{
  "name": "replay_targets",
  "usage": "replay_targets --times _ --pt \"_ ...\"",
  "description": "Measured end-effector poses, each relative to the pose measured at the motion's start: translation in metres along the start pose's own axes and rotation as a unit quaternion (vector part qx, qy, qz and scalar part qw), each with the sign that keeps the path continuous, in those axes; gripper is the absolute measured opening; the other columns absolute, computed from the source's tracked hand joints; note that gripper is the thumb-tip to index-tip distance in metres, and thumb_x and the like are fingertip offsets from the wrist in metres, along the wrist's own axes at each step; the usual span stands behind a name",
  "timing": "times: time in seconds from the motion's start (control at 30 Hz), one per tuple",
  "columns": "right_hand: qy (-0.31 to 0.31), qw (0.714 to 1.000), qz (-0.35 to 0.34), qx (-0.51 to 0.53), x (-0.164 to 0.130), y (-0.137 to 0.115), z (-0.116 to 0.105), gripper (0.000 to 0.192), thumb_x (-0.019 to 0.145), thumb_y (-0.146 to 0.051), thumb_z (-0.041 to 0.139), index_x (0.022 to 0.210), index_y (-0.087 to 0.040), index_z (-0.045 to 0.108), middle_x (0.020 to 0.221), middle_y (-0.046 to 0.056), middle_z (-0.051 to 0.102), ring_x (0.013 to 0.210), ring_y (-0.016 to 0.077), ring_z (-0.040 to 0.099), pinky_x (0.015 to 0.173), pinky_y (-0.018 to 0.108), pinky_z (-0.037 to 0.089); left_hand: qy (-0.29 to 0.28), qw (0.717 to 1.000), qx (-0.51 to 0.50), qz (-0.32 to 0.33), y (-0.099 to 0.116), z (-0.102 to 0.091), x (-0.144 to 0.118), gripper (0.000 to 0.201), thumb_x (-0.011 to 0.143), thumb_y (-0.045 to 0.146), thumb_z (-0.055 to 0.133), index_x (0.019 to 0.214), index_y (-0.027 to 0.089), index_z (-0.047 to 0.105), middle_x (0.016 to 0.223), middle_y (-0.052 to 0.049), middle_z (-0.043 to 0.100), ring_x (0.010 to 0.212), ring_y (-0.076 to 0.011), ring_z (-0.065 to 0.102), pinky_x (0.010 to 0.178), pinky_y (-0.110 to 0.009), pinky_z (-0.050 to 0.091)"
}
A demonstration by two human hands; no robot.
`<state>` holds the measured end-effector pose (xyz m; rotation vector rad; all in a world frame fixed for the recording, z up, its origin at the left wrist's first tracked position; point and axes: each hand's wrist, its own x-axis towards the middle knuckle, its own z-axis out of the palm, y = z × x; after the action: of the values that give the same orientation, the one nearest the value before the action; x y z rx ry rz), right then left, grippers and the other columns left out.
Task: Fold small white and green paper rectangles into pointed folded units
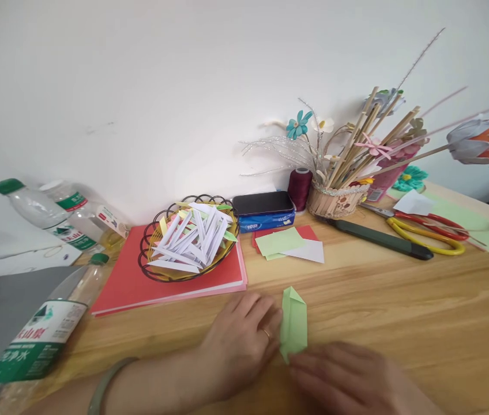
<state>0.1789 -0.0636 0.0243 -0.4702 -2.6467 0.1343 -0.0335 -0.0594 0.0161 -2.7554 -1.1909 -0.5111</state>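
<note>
two hands worked on a wooden table (pixel 400 300) below a plain white wall. the left hand (pixel 240 340) lay flat, fingers together, pressing the left edge of the folded green paper (pixel 293 324); the blurred right hand (pixel 352 377) touched its near tip, its grip impossible to tell. a crease seemed in hand; sharpening it needed firm, even pressure. beyond the fingers lay a wire basket (pixel 188 239) of folded strips.

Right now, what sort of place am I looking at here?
Probably a home craft desk for paper folding. The hands press a folded green paper on a wooden table, a wire basket holds folded paper strips, and scissors lie beside a pot of paper flowers.
</note>
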Motion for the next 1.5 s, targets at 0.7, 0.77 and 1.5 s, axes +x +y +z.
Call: replay_targets --times 0.7,0.77,1.5 --pt "-0.086 0.988 0.063 -0.114 0.004 0.042 0.003 0.021 0.091 -0.019 0.042 0.105 -0.016 0.057 0.094 0.006 0.059 0.084 0.0219 0.052 0.075 0.039 0.048 0.119 0.988 0.056 0.076 -0.014 0.008 -0.002 0.014 0.088 0.013 0.050 0.089 0.011 0.063 0.089 -0.007 0.067 0.083 -0.0186 0.059 0.079 -0.035 0.049" --pt "-0.086 0.988 0.065 -0.107 0.006 0.044 0.003 0.019 0.092 -0.019 0.042 0.103 -0.016 0.057 0.090 0.005 0.058 0.083 0.0214 0.051 0.074 0.038 0.047 0.127 0.985 0.071 0.089 -0.015 0.008 -0.005 0.014 0.088 0.012 0.049 0.091 0.010 0.063 0.089 -0.008 0.068 0.084 -0.0191 0.059 0.080 -0.036 0.049" --pt "-0.062 0.994 0.033 -0.088 0.013 0.054 -0.001 0.021 0.094 -0.020 0.038 0.103 -0.013 0.056 0.080 0.005 0.054 0.076 0.0182 0.051 0.067 0.033 0.043 0.146 0.975 0.104 0.130 -0.017 0.003 -0.004 0.015 0.085 0.007 0.050 0.079 0.011 0.064 0.083 -0.007 0.067 0.083 -0.0200 0.061 0.079 -0.036 0.051"
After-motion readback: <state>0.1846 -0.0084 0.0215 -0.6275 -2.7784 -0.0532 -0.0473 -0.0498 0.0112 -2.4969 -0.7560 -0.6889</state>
